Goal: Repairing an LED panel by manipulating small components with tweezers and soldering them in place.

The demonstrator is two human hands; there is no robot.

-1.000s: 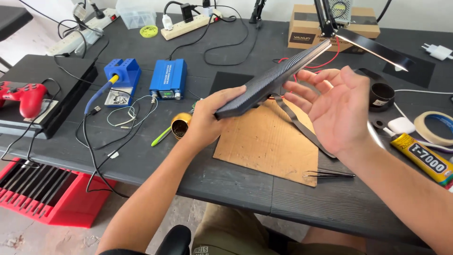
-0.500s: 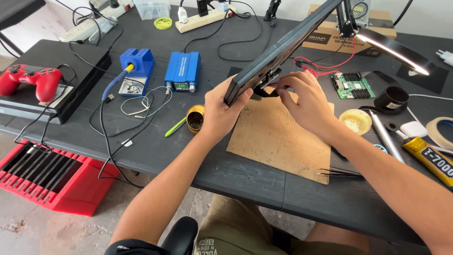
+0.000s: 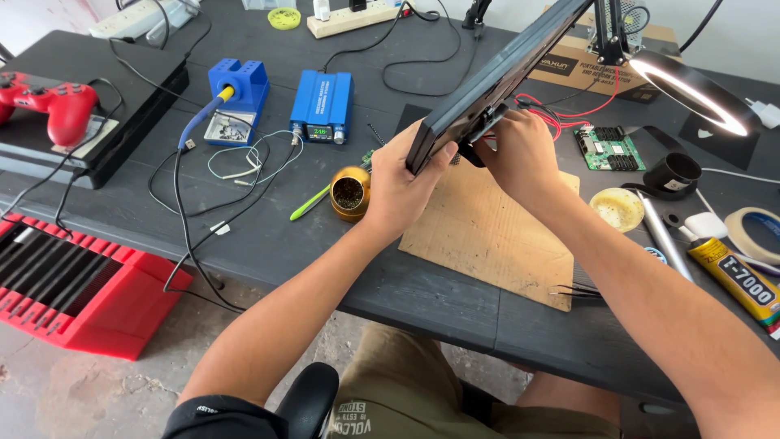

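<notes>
Head view. The dark flat panel (image 3: 496,77) is held tilted above the counter (image 3: 268,236), clear of the brown work mat (image 3: 487,236) beneath it. Its long axis runs from the lower end at about 7 o'clock up to 1 o'clock, where it passes out of frame.

The left hand (image 3: 398,183) is closed on the panel's lower corner: thumb over the near face, fingers wrapped behind. The right hand (image 3: 520,154) sits just to the 3 o'clock side of that corner, curled against the panel's underside; its fingertips are hidden, so whether they pinch the panel or a part behind it cannot be told. Both hands are at the low end; the left is nearer the corner itself, and the rest of the panel extends away from both grips toward 1 o'clock, unsupported.

Red wires (image 3: 561,110) run from behind the panel toward a green circuit board (image 3: 609,148) at 3 o'clock. A brass tip-cleaner pot (image 3: 351,193) stands on the counter at 9 o'clock of the left hand, near but apart. A lit ring lamp (image 3: 691,89) hangs above the counter's right side.
</notes>
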